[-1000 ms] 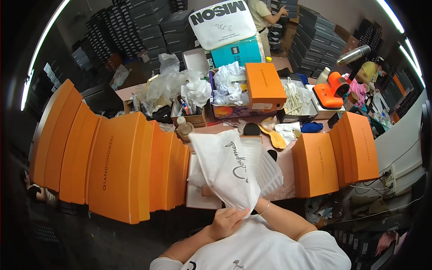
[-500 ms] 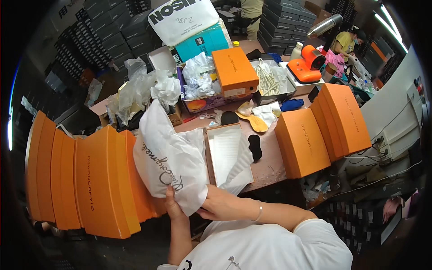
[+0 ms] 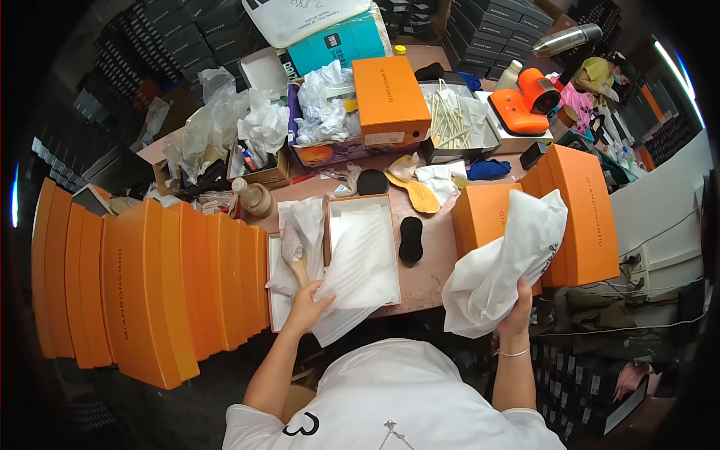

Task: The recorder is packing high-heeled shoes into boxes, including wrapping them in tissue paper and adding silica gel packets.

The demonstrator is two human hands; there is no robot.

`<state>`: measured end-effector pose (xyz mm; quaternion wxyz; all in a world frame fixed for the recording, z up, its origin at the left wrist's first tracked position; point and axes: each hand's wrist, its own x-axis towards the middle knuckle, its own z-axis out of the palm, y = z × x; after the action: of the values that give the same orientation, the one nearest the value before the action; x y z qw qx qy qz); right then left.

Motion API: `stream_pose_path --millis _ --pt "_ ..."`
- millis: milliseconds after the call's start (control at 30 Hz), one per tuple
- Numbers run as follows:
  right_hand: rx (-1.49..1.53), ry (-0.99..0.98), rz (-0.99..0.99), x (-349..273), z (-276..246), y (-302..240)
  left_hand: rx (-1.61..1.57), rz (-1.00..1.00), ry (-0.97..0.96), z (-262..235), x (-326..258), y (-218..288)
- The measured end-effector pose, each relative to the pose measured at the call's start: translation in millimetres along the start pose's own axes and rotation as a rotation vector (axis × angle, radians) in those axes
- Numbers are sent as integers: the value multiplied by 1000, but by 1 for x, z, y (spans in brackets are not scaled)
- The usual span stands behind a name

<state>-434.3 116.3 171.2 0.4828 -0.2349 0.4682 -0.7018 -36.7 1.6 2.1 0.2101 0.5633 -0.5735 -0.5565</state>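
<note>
My left hand is closed around one end of a shoe with a tan sole. The shoe lies over white tissue at the left part of an open shoe box; its upper is hard to make out. More white tissue paper fills the box and hangs over its front edge. On the right, my right hand grips a white cloth dust bag with dark script, held up in front of the orange boxes. A black oval brush or pad lies between the hands.
Orange shoe boxes stand in a row at left, and more orange boxes at right. Behind are a yellow insole-shaped piece, a beige bottle, a bin of crumpled paper and an orange device.
The dust bag has moved from the left side to the right in my right hand. My left hand has let go of it and now holds the shoe over the box.
</note>
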Motion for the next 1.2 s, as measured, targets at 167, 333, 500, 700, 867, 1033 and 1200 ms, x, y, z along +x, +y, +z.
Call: stream_pose_path --millis 167,333,500,700,867,1033,1200 --pt "5 -82 169 11 -14 18 180 281 603 -63 -22 129" --pt "-40 -304 574 54 38 85 790 291 661 -95 -49 234" --pt "-1058 -330 166 88 92 232 818 359 729 -117 -56 241" --pt "-1365 -243 189 88 97 275 688 393 660 -110 -60 211" --pt "-1154 -268 -38 90 100 254 586 420 685 -121 -50 205" --pt "-1353 -445 -301 107 124 77 539 371 558 -111 -20 159" --pt "-1696 -392 -220 146 65 57 563 196 397 -103 30 55"
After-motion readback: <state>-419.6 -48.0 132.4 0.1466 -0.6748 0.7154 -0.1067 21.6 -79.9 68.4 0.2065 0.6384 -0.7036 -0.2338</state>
